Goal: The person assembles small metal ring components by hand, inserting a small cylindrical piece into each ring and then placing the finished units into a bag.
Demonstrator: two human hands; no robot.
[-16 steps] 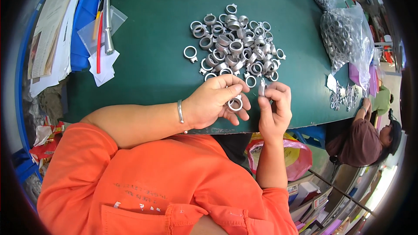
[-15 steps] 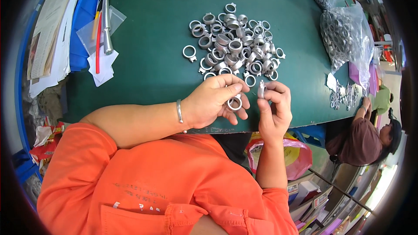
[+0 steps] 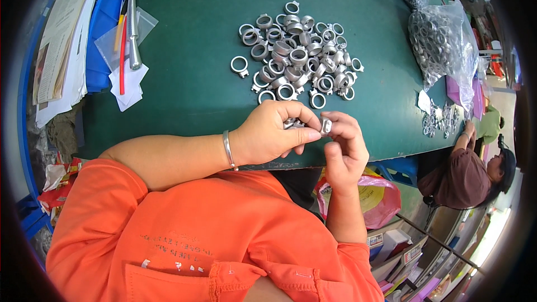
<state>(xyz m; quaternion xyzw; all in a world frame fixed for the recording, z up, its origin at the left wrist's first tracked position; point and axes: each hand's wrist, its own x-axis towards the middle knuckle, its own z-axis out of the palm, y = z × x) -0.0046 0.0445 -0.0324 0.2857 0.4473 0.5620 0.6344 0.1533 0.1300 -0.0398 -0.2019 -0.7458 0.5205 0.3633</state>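
Near the table's front edge, my left hand [image 3: 274, 130] is closed, with a few silver metal rings [image 3: 291, 123] partly hidden inside its curled fingers. Its thumb and forefinger meet at one more metal ring [image 3: 326, 126], whose raised square top faces up. Against that ring's other side press the bent fingers of my right hand [image 3: 345, 146]; the right thumb stands a little apart below. Just beyond both hands, a loose pile of similar rings [image 3: 298, 56] covers the middle of the green table [image 3: 190, 50]. Single rings [image 3: 239, 66] lie at its rim.
On the left stand a blue tray [image 3: 100, 50] with papers, a metal rod [image 3: 133, 28] and a red pen [image 3: 122, 59]. A clear bag of metal parts [image 3: 433, 42] and smaller loose pieces [image 3: 439, 120] lie right. Another person [image 3: 461, 182] sits beyond, near a pink bag [image 3: 386, 201].
My hands have come together. The ring pinched in my right hand has moved left and turned top up, meeting my left fingertips. The ring that showed in my left hand is now tucked into its fingers.
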